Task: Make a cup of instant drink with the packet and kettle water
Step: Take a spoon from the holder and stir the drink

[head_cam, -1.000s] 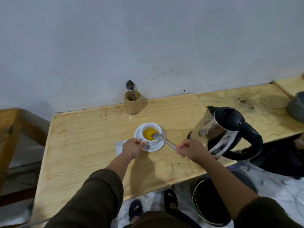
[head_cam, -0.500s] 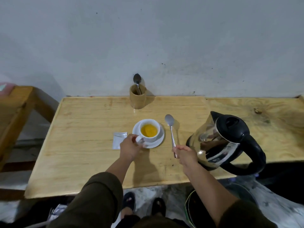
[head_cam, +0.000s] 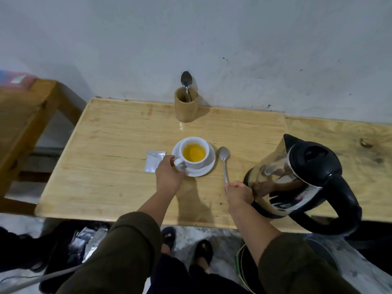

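Cup (head_cam: 194,152) handle gripped by left hand (head_cam: 169,177); right hand (head_cam: 238,193) pinches spoon (head_cam: 224,164) beside.

We face a scuffed grey wall (head_cam: 233,39) behind the pale wooden bench (head_cam: 106,166), another wooden bench (head_cam: 25,111) left, marbled floor (head_cam: 184,232) below.

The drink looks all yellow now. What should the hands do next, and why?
Probably let go of the spoon. It lies on the table beside the saucer, out of the cup, with only the right hand on its handle end. The left hand already holds the cup's handle.
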Action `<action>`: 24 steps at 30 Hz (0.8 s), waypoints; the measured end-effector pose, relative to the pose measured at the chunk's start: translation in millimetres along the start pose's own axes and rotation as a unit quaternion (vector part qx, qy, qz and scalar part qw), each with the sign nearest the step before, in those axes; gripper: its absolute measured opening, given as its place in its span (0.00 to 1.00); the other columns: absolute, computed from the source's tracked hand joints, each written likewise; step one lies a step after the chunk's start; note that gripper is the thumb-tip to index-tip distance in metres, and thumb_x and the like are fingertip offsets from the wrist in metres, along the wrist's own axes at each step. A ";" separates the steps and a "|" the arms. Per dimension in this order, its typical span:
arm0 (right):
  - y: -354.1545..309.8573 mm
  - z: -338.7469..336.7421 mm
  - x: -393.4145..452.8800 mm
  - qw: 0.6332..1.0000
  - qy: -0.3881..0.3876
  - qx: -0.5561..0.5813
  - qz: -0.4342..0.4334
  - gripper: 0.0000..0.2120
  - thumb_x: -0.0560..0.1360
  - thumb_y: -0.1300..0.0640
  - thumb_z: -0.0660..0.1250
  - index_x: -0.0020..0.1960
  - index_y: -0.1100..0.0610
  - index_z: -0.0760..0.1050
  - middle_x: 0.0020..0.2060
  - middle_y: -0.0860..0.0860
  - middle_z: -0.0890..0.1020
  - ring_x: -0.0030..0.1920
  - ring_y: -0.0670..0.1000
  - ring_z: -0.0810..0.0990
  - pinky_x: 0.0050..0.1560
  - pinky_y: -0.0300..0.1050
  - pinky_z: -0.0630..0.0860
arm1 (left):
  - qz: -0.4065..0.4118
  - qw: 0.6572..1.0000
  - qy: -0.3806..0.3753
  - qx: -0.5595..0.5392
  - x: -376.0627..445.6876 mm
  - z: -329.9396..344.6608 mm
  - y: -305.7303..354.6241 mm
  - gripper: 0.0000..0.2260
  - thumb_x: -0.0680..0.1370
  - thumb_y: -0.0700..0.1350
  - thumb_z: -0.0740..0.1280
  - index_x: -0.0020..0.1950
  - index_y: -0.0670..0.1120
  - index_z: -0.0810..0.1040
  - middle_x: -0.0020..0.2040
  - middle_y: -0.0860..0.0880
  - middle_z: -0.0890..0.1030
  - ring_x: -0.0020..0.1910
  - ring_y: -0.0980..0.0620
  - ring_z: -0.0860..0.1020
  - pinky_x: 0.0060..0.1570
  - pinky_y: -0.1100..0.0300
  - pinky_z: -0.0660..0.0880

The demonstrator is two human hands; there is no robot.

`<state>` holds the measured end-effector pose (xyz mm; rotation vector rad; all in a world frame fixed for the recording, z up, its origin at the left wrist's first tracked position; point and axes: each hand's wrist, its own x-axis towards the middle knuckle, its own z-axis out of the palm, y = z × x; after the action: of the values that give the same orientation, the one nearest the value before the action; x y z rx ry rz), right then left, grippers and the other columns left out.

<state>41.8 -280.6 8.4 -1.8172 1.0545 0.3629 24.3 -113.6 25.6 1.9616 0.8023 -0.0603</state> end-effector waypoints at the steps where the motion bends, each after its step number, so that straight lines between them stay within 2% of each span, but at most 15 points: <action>1: 1.2 0.3 2.0 1.000 0.007 -0.018 -0.002 0.11 0.69 0.56 0.72 0.30 0.53 0.75 0.42 0.57 0.85 0.42 0.58 0.82 0.46 0.48 0.81 | -0.002 1.000 0.003 -0.002 -0.3 0.9 0.1 0.23 0.70 0.39 0.74 0.64 0.42 0.74 0.58 0.45 0.81 0.51 0.52 0.75 0.48 0.62 0.67; 3: 0.1 0.2 2.3 0.998 0.010 -0.061 -0.014 0.12 0.70 0.54 0.72 0.30 0.53 0.74 0.44 0.57 0.86 0.46 0.59 0.83 0.50 0.51 0.82 | -0.007 1.000 0.007 -0.005 -0.3 2.4 0.2 0.24 0.70 0.39 0.74 0.65 0.42 0.74 0.59 0.45 0.81 0.55 0.49 0.77 0.48 0.62 0.67; 5: -4.2 -0.5 0.6 0.995 -0.003 -0.094 -0.022 0.07 0.71 0.53 0.72 0.38 0.55 0.78 0.46 0.57 0.85 0.48 0.59 0.83 0.48 0.49 0.81 | -0.016 1.000 0.011 -0.009 -0.3 3.2 0.6 0.25 0.70 0.39 0.74 0.66 0.43 0.73 0.60 0.45 0.80 0.60 0.47 0.77 0.49 0.62 0.67; 8: -8.8 -3.0 1.7 0.991 -0.026 -0.129 -0.021 0.09 0.72 0.53 0.71 0.47 0.58 0.81 0.49 0.57 0.84 0.48 0.58 0.82 0.44 0.46 0.78 | -0.011 1.000 0.014 0.000 -0.6 4.3 0.8 0.25 0.70 0.40 0.73 0.66 0.43 0.73 0.60 0.45 0.80 0.58 0.47 0.78 0.49 0.62 0.67; 10: -8.3 -3.9 3.3 0.988 -0.031 -0.146 -0.040 0.07 0.72 0.54 0.70 0.45 0.58 0.78 0.49 0.58 0.84 0.47 0.58 0.80 0.43 0.45 0.76 | -0.008 1.000 0.016 0.001 -2.0 4.3 1.4 0.23 0.71 0.39 0.73 0.65 0.43 0.74 0.59 0.45 0.81 0.53 0.50 0.77 0.48 0.62 0.67; 12: -4.9 -3.7 5.0 0.981 -0.024 -0.175 -0.078 0.07 0.73 0.55 0.70 0.43 0.58 0.75 0.49 0.58 0.83 0.50 0.59 0.80 0.47 0.47 0.77 | -0.009 1.000 0.019 0.000 -1.3 5.3 0.3 0.23 0.71 0.40 0.73 0.65 0.43 0.74 0.59 0.45 0.81 0.55 0.49 0.77 0.48 0.61 0.67; 14: -1.4 -3.8 5.5 0.974 -0.015 -0.197 -0.111 0.06 0.73 0.57 0.69 0.45 0.59 0.76 0.49 0.59 0.83 0.52 0.60 0.80 0.49 0.48 0.77 | -0.012 1.000 0.019 0.004 -1.3 6.0 0.1 0.23 0.71 0.40 0.73 0.65 0.43 0.74 0.60 0.45 0.80 0.58 0.47 0.78 0.48 0.61 0.67; 19: 2.0 -3.3 7.1 0.963 -0.008 -0.223 -0.154 0.07 0.74 0.59 0.67 0.49 0.62 0.77 0.51 0.60 0.82 0.53 0.61 0.79 0.49 0.49 0.77 | -0.003 1.000 0.028 0.007 -2.0 8.5 0.3 0.16 0.72 0.39 0.71 0.60 0.43 0.76 0.57 0.45 0.81 0.48 0.53 0.74 0.47 0.61 0.67; 24: 1.8 -3.3 5.4 0.959 -0.004 -0.224 -0.172 0.09 0.75 0.60 0.66 0.52 0.64 0.74 0.52 0.62 0.81 0.54 0.62 0.79 0.49 0.51 0.77 | 0.013 0.999 0.028 0.008 -2.4 8.6 -0.8 0.13 0.73 0.39 0.70 0.57 0.42 0.77 0.54 0.45 0.81 0.49 0.50 0.76 0.46 0.60 0.68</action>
<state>42.8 -286.4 5.5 -2.3556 0.6608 0.4191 24.5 -121.4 21.4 1.9958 0.8152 0.0035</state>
